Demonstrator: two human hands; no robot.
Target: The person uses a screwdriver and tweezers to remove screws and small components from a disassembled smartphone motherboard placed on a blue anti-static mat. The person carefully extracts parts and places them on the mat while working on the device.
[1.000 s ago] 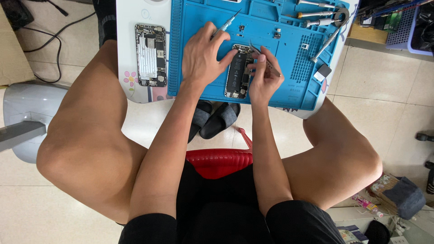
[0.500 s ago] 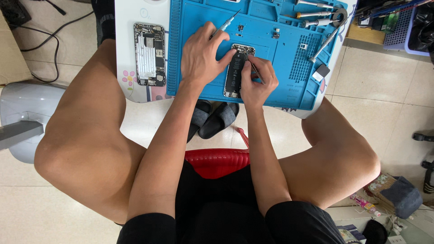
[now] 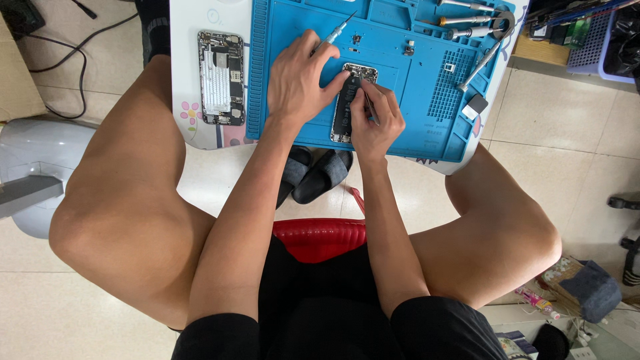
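Small white desk (image 3: 193, 130) over pale floor tiles. Near left edge, opened grey phone shell (image 3: 221, 78). On blue rubber mat (image 3: 413, 100), left hand (image 3: 303, 80) pinching thin silver screwdriver (image 3: 338, 30). Mid-mat, near front edge, opened black phone (image 3: 347, 110). Right hand (image 3: 373, 120) gripping metal tweezers (image 3: 371, 107) over it.

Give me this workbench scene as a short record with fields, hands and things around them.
left hand: holds a screwdriver, fingertips on the opened phone
right hand: grips thin metal tweezers at the phone's right edge
phone: lies opened on the blue work mat
second phone shell: left of the mat, on the white table, insides facing up
tools: metal tools at the mat's upper right corner
below the table: dark slippers, red stool
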